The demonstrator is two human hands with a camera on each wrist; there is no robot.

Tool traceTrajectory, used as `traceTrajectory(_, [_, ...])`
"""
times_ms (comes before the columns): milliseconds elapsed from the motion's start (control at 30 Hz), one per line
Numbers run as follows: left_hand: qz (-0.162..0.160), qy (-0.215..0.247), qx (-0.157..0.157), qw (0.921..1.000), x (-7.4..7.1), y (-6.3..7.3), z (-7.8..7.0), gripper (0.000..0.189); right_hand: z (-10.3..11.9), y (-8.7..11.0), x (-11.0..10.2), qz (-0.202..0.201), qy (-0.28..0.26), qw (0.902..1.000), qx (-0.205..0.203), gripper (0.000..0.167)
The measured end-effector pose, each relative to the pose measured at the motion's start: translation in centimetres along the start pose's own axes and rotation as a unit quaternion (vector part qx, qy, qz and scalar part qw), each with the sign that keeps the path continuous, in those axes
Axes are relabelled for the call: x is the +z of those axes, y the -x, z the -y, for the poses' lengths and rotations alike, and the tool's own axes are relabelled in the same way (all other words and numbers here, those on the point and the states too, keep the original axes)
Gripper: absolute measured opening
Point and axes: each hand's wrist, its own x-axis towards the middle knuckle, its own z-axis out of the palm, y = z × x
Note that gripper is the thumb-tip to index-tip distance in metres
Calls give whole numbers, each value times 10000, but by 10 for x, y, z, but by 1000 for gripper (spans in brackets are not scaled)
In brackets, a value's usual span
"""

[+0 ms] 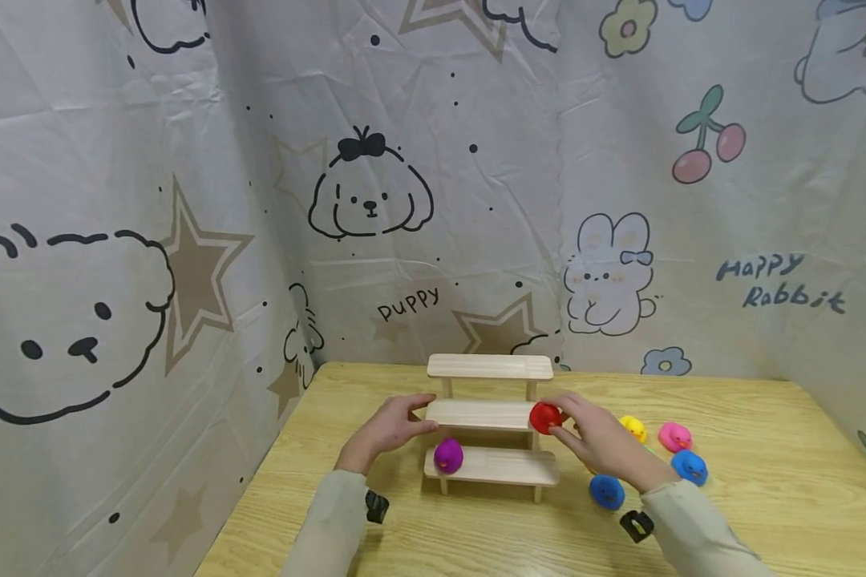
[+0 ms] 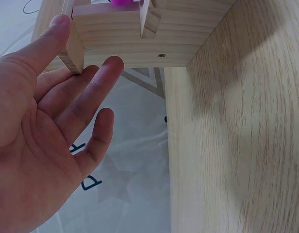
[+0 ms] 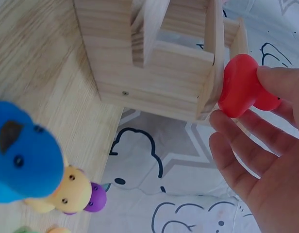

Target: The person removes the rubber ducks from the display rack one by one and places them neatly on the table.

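Observation:
A three-tier wooden display stand (image 1: pixel 487 413) stands on the table. At the left end of its middle tier, my left hand (image 1: pixel 390 425) holds the board's end between thumb and fingers. My right hand (image 1: pixel 599 437) pinches a red rubber duck (image 1: pixel 545 418) at the right end of the same tier. In the right wrist view, the red duck (image 3: pixel 240 87) meets the board's edge; whether it bears weight there I cannot tell. A purple duck (image 1: pixel 448 456) sits at the left of the bottom tier.
Right of the stand lie several more ducks: a blue duck (image 1: pixel 607 492), another blue duck (image 1: pixel 689 467), a pink duck (image 1: pixel 675 437) and a yellow duck (image 1: pixel 633 429), some partly hidden by my right arm. A printed cloth (image 1: pixel 491 240) hangs behind the table (image 1: pixel 476 537).

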Motion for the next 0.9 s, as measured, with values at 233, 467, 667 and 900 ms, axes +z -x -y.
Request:
traceTrajectory(233, [-14, -26, -25, 10000, 0, -1, 0, 58, -8, 9, -8, -102, -5, 9999, -58, 41])
traceTrajectory(467, [-7, 28, -48, 10000, 0, 0, -1, 59, -19, 24, -17, -119, 163, 9998, 38, 42])
traceTrajectory(667, [-19, 30, -72, 10000, 0, -1, 0, 58, -30, 38, -24, -21, 376, 9989, 290, 41])
traceTrajectory(900, [-13, 30, -45, 10000, 0, -1, 0, 59, -40, 55, -31, 235, 423, 9962, 726, 40])
